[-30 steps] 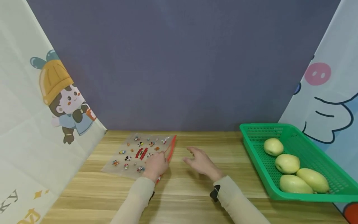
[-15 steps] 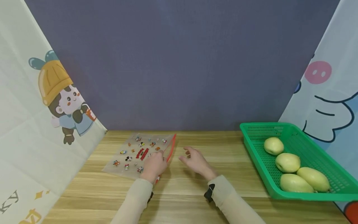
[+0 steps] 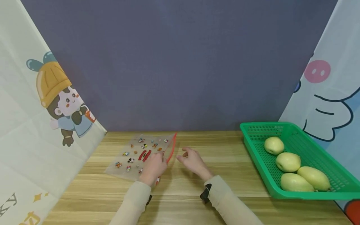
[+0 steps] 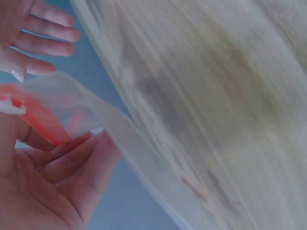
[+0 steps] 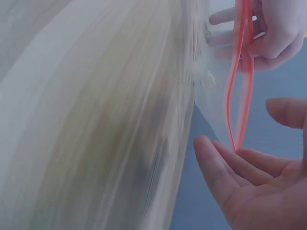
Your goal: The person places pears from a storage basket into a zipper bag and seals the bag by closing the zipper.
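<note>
A clear zip bag (image 3: 130, 170) printed with small cartoon figures lies on the wooden table, its red zip edge (image 3: 172, 150) facing right. My left hand (image 3: 154, 167) pinches the bag by this red edge. In the right wrist view the two red strips (image 5: 244, 81) stand a little apart, so the bag's mouth is partly parted. Just right of the mouth is my right hand (image 3: 193, 162), fingers and thumb spread with nothing between them. The left wrist view has the left hand (image 4: 57, 187) below the red strip and the right hand (image 4: 36, 40) above it.
At the right stands a green plastic basket (image 3: 258, 167) with several pale yellow-green fruits (image 3: 288, 162) inside. A dark blue-grey backdrop (image 3: 180, 65) rises behind the wooden table (image 3: 180, 203). Printed cloths hang at the left (image 3: 19, 125) and right (image 3: 343, 47).
My right hand has moved left, closer to the bag's red edge. The left hand keeps its hold and has shifted slightly left. Basket and fruits have stayed put.
</note>
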A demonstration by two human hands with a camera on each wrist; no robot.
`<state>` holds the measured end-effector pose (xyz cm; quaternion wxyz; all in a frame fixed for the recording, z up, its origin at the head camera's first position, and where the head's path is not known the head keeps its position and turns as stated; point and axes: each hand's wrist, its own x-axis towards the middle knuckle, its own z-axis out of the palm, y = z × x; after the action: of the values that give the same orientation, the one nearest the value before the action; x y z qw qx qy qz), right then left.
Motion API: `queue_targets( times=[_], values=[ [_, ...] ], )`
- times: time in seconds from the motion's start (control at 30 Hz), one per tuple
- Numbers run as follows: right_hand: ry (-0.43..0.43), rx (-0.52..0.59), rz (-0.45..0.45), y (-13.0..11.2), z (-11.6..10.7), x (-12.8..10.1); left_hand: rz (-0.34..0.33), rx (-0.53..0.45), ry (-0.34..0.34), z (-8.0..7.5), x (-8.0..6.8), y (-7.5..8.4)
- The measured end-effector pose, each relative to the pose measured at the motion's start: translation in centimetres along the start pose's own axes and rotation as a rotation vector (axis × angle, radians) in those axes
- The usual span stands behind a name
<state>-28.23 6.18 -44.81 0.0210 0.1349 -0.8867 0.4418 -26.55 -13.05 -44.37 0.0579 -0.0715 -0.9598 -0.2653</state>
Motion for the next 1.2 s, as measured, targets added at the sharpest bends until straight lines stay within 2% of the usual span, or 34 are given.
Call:
queue_targets(
  times=[0.5,0.77,1.2],
  values=[
    [0.014,0.090,0.061,-0.5,0.7,0.4,0.056,-0.007,0.014,-0.7,-0.8,1.0],
    [0.022,0.235,0.102,-0.8,0.8,0.6,0.106,0.016,0.017,-0.9,-0.9,2.2],
    [0.074,0.314,0.127,-0.6,0.8,0.9,0.153,-0.021,0.000,-1.0,-1.3,3.4]
  ],
)
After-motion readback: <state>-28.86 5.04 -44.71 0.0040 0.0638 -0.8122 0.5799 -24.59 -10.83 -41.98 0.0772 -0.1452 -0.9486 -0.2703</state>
